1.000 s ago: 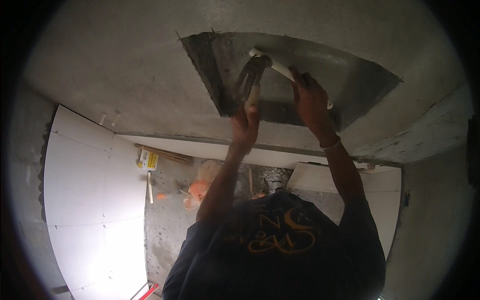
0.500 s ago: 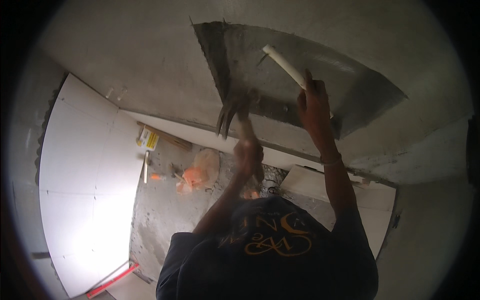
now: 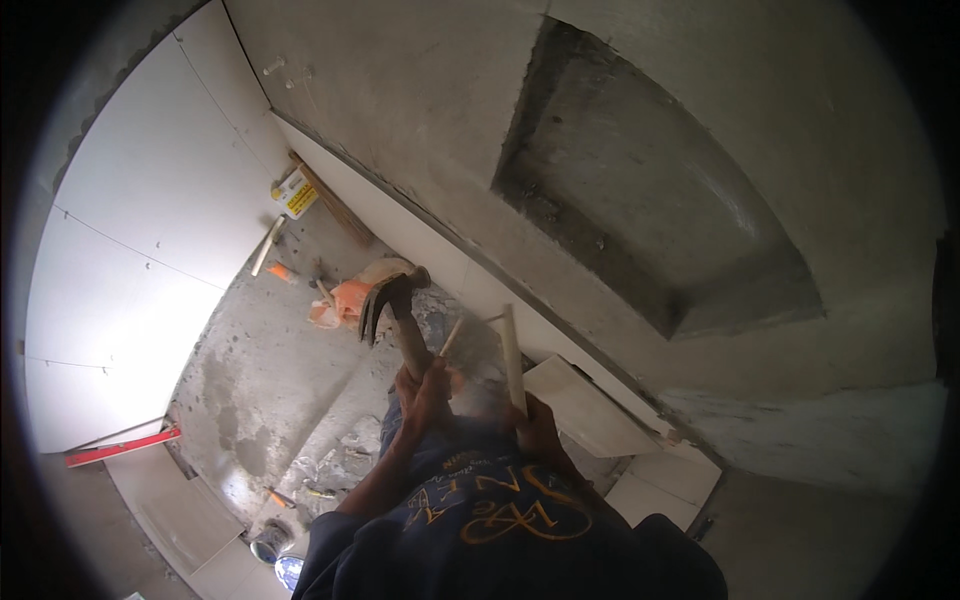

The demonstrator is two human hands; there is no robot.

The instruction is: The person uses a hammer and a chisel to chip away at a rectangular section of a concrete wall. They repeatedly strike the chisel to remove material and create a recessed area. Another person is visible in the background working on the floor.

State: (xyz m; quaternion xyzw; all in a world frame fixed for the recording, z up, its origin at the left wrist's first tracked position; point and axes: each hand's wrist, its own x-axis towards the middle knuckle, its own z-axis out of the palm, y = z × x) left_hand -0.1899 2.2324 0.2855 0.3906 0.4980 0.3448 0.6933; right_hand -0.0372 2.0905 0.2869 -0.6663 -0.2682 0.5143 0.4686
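My left hand (image 3: 425,390) grips the wooden handle of a claw hammer (image 3: 388,295), its dark head pointing up and left over the floor. My right hand (image 3: 540,430) is closed around a thin white rod (image 3: 512,355) that stands nearly upright next to the hammer. Both hands are low, close to my dark blue shirt with orange print (image 3: 500,515). A rough grey recess (image 3: 640,210) cut into the plastered wall lies above and to the right, apart from both hands.
Large white tiles (image 3: 150,200) cover the left wall. On the dusty concrete floor lie an orange bag (image 3: 345,300), a yellow and white container (image 3: 295,195), a red level (image 3: 120,447) and rubble. Loose white tiles (image 3: 590,405) lean at the wall's foot.
Both hands dropped from the wall recess down to my chest, bringing the hammer and white rod with them. The view tilted toward the floor.
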